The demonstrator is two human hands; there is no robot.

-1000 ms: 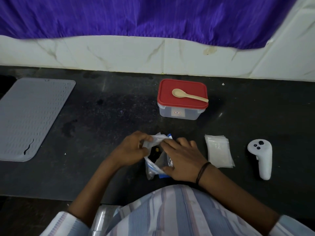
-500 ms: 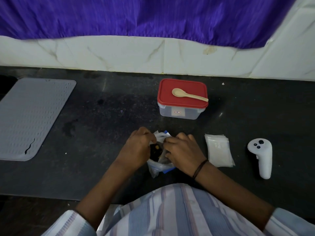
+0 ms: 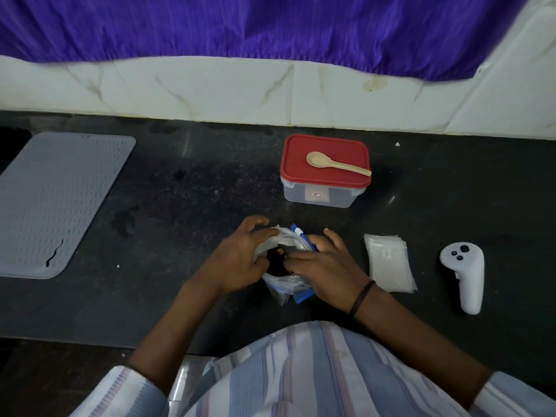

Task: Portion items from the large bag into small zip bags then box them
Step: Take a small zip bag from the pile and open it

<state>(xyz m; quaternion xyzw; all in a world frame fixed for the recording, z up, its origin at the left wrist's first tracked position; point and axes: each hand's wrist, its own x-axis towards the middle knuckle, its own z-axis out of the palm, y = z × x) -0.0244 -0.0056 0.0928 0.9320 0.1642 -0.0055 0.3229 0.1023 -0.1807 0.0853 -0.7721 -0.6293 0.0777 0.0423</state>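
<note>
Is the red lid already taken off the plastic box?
No, the red lid sits closed on the plastic box, and a beige spoon lies on top of it.

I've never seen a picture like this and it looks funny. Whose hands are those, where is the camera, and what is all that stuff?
The camera sits on a person's head and looks down, so you see what that person sees: a striped shirt at the bottom and two arms. There is no machine here. The left hand and the right hand both grip a big clear bag with blue edges and hold its mouth open; something dark is inside. It stands on a black counter. Behind it is a clear box with a red lid, and a tan spoon lies on the lid. On the right lie a pile of small clear bags and a white controller. On the left is a grey mat.
</note>
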